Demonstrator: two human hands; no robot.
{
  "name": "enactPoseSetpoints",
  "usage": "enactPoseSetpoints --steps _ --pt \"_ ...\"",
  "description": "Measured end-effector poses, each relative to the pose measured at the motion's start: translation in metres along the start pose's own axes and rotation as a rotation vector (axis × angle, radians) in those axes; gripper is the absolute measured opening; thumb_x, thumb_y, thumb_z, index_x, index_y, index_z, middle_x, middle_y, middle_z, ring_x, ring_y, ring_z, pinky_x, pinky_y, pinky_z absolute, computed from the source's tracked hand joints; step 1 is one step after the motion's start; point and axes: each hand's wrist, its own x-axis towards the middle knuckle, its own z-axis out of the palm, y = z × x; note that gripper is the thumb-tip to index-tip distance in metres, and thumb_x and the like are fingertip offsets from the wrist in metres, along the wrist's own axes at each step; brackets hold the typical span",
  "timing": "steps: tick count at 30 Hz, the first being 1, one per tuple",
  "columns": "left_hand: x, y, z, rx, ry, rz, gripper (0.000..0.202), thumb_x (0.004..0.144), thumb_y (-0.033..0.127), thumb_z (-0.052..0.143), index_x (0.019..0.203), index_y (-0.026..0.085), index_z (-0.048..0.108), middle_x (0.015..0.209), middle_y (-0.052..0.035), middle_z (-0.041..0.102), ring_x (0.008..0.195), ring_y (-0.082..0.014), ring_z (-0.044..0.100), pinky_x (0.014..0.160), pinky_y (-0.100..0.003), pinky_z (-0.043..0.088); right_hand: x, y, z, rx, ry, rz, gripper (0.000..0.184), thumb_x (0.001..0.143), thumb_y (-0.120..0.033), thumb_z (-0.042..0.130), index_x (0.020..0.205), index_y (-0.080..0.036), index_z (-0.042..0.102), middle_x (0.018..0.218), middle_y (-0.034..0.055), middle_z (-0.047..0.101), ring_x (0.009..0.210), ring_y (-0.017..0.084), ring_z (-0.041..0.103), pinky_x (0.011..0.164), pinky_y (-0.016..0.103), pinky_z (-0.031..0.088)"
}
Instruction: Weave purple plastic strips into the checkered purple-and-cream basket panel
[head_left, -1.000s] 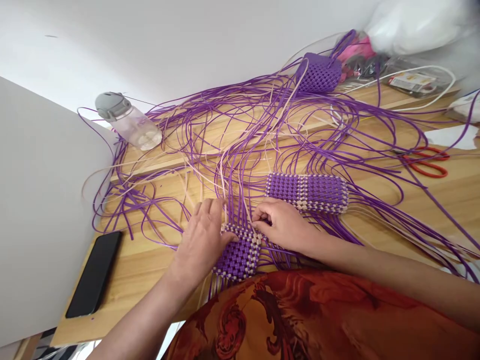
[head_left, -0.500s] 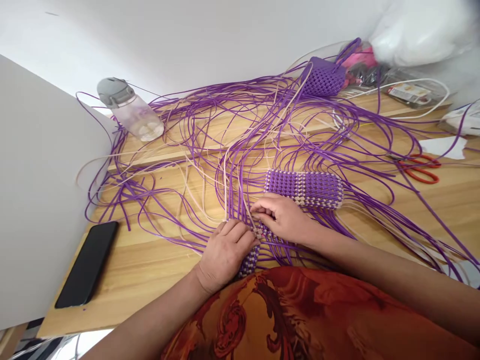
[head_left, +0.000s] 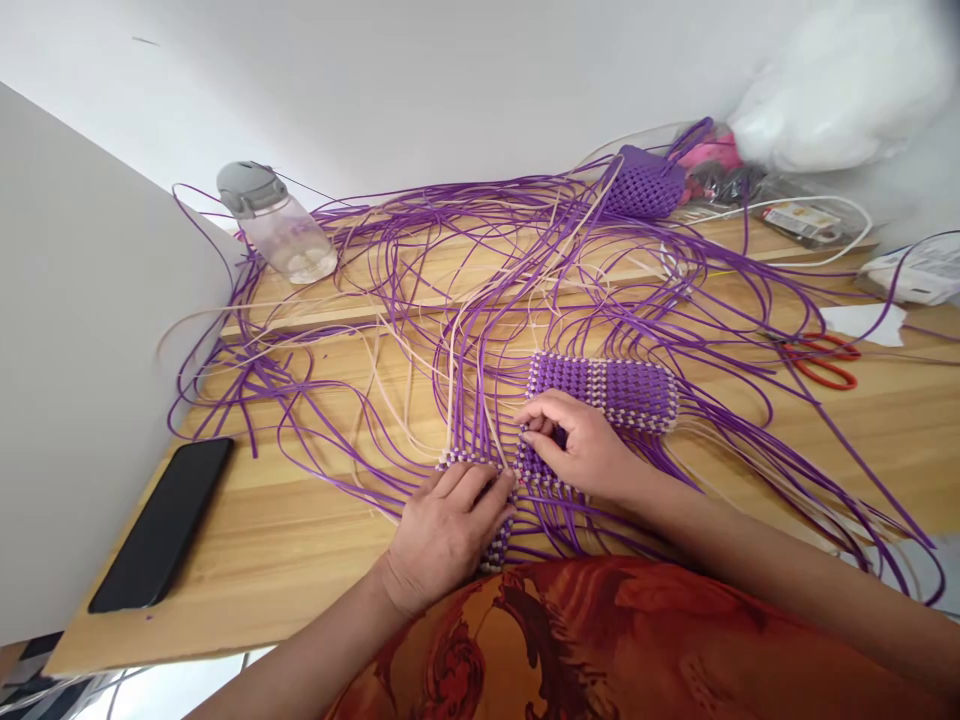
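Observation:
My left hand point(head_left: 450, 520) rests over the small purple-and-cream woven panel point(head_left: 499, 545), its fingers bent down onto the weave and covering most of it. Thumb and forefinger of my right hand point(head_left: 574, 440) are pinched together just right of that, over another part of the weave point(head_left: 536, 468); whatever lies between the fingertips is too small to make out. Long purple strips point(head_left: 469, 400) and a cream strip point(head_left: 451, 390) run from the panel toward the back. Behind my right hand lies a larger woven panel point(head_left: 637, 395) with cream edges.
A black phone point(head_left: 165, 525) lies at left, a clear bottle with grey lid point(head_left: 289, 240) behind it. Red-handled scissors point(head_left: 825, 360) and a white paper scrap point(head_left: 866, 323) are at right. A purple woven basket point(head_left: 645, 185) and a white bag point(head_left: 840, 100) stand at the back.
My right hand has shifted slightly right, uncovering more weave between the hands. My left hand has slid a little down, showing the panel's top edge. The view has also tilted slightly.

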Motion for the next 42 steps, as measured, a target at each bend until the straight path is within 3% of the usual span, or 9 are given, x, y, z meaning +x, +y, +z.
enactPoseSetpoints --steps 6,14,24,28,30,35,37,40,42 --pt "-0.002 -0.002 0.001 0.032 -0.025 0.041 0.037 0.093 0.032 0.043 0.128 0.025 0.050 0.120 -0.0072 0.058 0.103 -0.0216 0.053 0.084 -0.037 0.051 -0.017 -0.008 -0.004 -0.215 -0.009 -0.025 0.019 0.081 -0.014 0.059 0.098 -0.017 0.053 0.099 0.0064 0.056 0.096 0.020 0.047 0.087 0.036 0.039" --pt "0.003 -0.001 -0.001 0.045 -0.065 0.002 0.043 0.091 0.031 0.044 0.134 0.030 0.044 0.123 -0.0088 0.055 0.100 -0.0232 0.052 0.080 -0.039 0.053 -0.012 -0.011 -0.014 -0.353 -0.175 0.018 0.015 0.085 -0.028 0.059 0.094 -0.017 0.054 0.098 0.0081 0.055 0.093 0.022 0.045 0.084 0.038 0.038" --pt "0.000 0.001 0.001 -0.064 0.019 -0.038 0.040 0.091 0.031 0.048 0.130 0.031 0.048 0.119 -0.0074 0.056 0.101 -0.0224 0.052 0.084 -0.038 0.051 -0.015 -0.019 0.017 -0.146 -0.071 -0.096 0.034 0.081 0.000 0.040 0.109 -0.017 0.050 0.106 0.0099 0.053 0.101 0.021 0.046 0.091 0.039 0.040" --pt "-0.002 -0.010 -0.003 -0.263 0.276 -0.276 0.034 0.088 0.028 0.054 0.121 0.021 0.051 0.115 -0.0099 0.057 0.108 -0.0217 0.052 0.096 -0.039 0.044 -0.018 -0.008 0.020 -0.145 -0.057 -0.126 0.027 0.084 -0.004 0.041 0.107 -0.016 0.049 0.104 0.0098 0.054 0.099 0.021 0.047 0.090 0.040 0.041" --pt "-0.001 -0.018 -0.009 -0.295 0.294 -0.450 0.033 0.085 0.035 0.057 0.113 0.018 0.053 0.110 -0.0105 0.058 0.106 -0.0226 0.054 0.094 -0.040 0.044 -0.019 -0.006 0.019 -0.127 -0.054 -0.144 0.024 0.085 -0.005 0.042 0.104 -0.017 0.049 0.102 0.0087 0.055 0.098 0.020 0.047 0.090 0.038 0.041" --pt "0.020 -0.047 -0.038 -0.276 -0.090 -0.570 0.048 0.073 0.061 0.059 0.098 0.019 0.060 0.075 -0.0030 0.063 0.074 -0.0208 0.059 0.071 -0.032 0.043 -0.021 -0.011 0.016 -0.108 -0.035 -0.154 0.023 0.082 -0.007 0.048 0.102 -0.018 0.050 0.100 0.0081 0.055 0.097 0.020 0.048 0.090 0.038 0.041" --pt "0.035 -0.061 -0.050 -0.302 -0.295 -0.532 0.047 0.070 0.066 0.058 0.072 0.019 0.061 0.061 0.0000 0.058 0.062 -0.0174 0.055 0.063 -0.028 0.038 -0.021 -0.014 0.015 -0.110 -0.037 -0.164 0.024 0.081 -0.010 0.053 0.104 -0.018 0.050 0.101 0.0086 0.055 0.099 0.021 0.048 0.090 0.039 0.041" --pt "0.055 -0.078 -0.061 -0.674 -0.618 -0.478 0.050 0.070 0.064 0.059 0.056 0.017 0.053 0.051 0.0033 0.046 0.051 -0.0117 0.045 0.053 -0.025 0.030 -0.022 -0.017 0.012 -0.091 -0.064 -0.179 0.026 0.080 -0.016 0.058 0.105 -0.018 0.051 0.102 0.0093 0.056 0.099 0.022 0.048 0.091 0.040 0.040" --pt "0.063 -0.084 -0.060 -1.035 -0.675 -0.560 0.046 0.069 0.062 0.062 0.063 0.016 0.057 0.057 0.0021 0.052 0.054 -0.0117 0.048 0.054 -0.025 0.034 -0.022 -0.018 0.010 -0.063 -0.087 -0.184 0.024 0.081 -0.020 0.059 0.104 -0.017 0.052 0.101 0.0092 0.058 0.098 0.022 0.048 0.090 0.039 0.041"
